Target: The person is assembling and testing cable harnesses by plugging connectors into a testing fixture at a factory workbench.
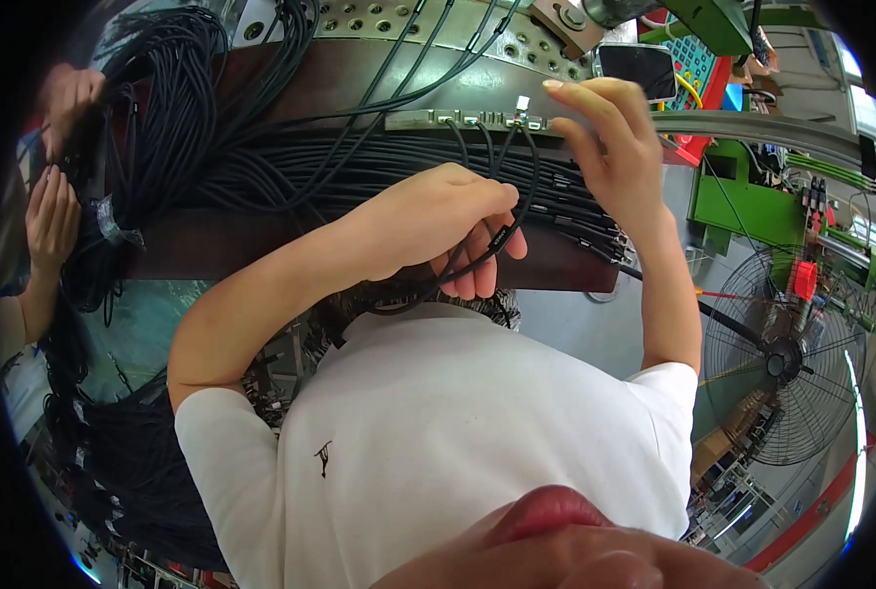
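My left hand [463, 221] is closed round a black cable [498, 239] in front of my chest. This cable loops up toward a narrow metal fixture bar [428, 120] that holds several cable ends in its slots. A small white and silver connector [522, 105] stands up from the bar. Just right of that connector is my right hand [610, 142], raised with its fingers apart and nothing between them. Below the bar, a thick bundle of black cables [359, 162] lies along the dark bench top [232, 240]. What lies under my left palm is hidden.
Heaped black cables [178, 93] hang at the left, beside another person's hands [53, 211]. A perforated metal plate [369, 22] runs along the back. At the right are a phone [637, 71], a red box with a keypad [691, 69], green machinery [742, 201] and a caged fan [782, 361].
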A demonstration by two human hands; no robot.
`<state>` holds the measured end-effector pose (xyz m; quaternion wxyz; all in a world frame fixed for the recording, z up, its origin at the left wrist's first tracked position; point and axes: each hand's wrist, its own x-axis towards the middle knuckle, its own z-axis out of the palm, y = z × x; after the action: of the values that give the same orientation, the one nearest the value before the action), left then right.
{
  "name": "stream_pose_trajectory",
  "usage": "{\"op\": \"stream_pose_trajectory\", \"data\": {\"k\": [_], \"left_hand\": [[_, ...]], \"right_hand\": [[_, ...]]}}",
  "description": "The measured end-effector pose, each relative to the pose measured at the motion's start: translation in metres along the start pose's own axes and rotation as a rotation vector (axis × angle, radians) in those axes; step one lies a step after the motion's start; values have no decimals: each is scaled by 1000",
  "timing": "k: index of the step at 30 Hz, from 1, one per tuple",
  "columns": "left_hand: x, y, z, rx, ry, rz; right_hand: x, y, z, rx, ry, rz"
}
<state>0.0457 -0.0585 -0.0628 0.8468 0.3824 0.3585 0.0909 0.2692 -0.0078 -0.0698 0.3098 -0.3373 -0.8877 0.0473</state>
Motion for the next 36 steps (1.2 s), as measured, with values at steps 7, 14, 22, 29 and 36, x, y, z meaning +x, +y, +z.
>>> {"op": "stream_pose_trajectory", "data": {"k": [7,14,22,29,36], "left_hand": [[-15,23,9,216,113,18],[-16,13,6,255,103,58],[29,35,-120,581,888,721],[119,42,-109,-132,38,900],[68,58,-77,-221,304,357]], "right_hand": [[-18,20,2,-281,-24,-96],[-37,13,41,516,-5,520],[-34,13,37,329,-57,410],[53,141,49,-2,-276,521],[101,136,80,-151,71,538]]}}
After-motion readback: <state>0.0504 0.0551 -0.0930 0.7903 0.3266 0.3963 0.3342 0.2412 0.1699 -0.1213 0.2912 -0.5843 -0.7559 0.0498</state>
